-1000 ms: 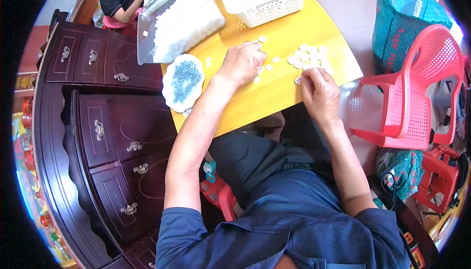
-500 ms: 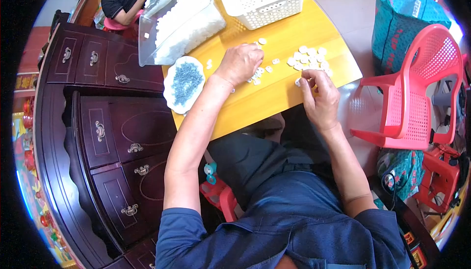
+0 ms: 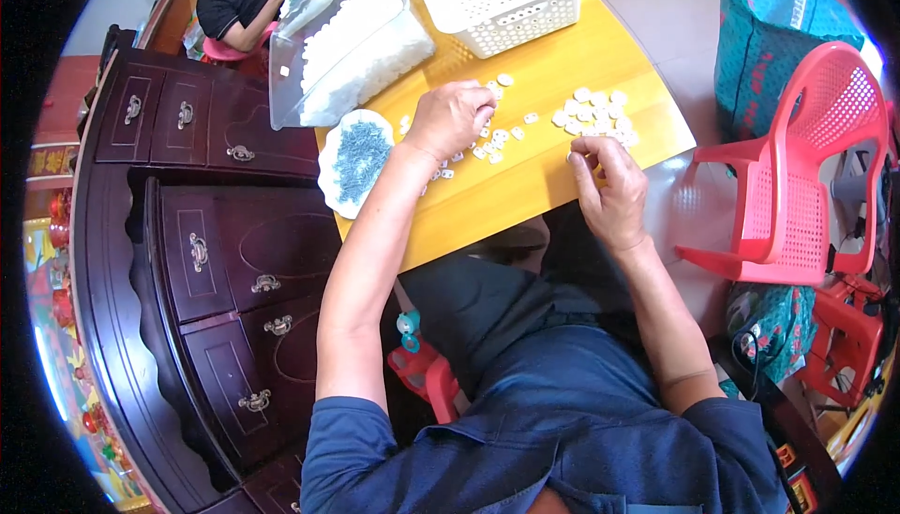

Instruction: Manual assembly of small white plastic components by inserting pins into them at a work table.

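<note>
My left hand (image 3: 453,120) is over the table among small white two-holed pieces (image 3: 497,137), its fingers bunched. What its fingertips hold, if anything, is hidden. Closer to the table's right edge, my right hand (image 3: 614,190) has thumb and fingers drawn together, with a tiny white piece (image 3: 570,156) showing at the tips. Just beyond it lies a cluster of round white discs (image 3: 592,113). A scalloped white dish (image 3: 328,172) of thin grey-blue pins (image 3: 364,153) stands left of my left wrist.
A clear bin (image 3: 286,92) heaped with white pieces and a white perforated basket (image 3: 525,26) stand at the back of the yellow table (image 3: 450,223). Dark drawers (image 3: 211,233) adjoin on the left. On the right are a red plastic chair (image 3: 797,176) and teal bag (image 3: 764,54). Another person (image 3: 234,3) sits far left.
My left hand's fingers have shifted slightly, uncovering more of the white two-holed pieces beside and below it. My right hand stays nearly in place, its fingertips a little closer together. The view has shifted slightly.
</note>
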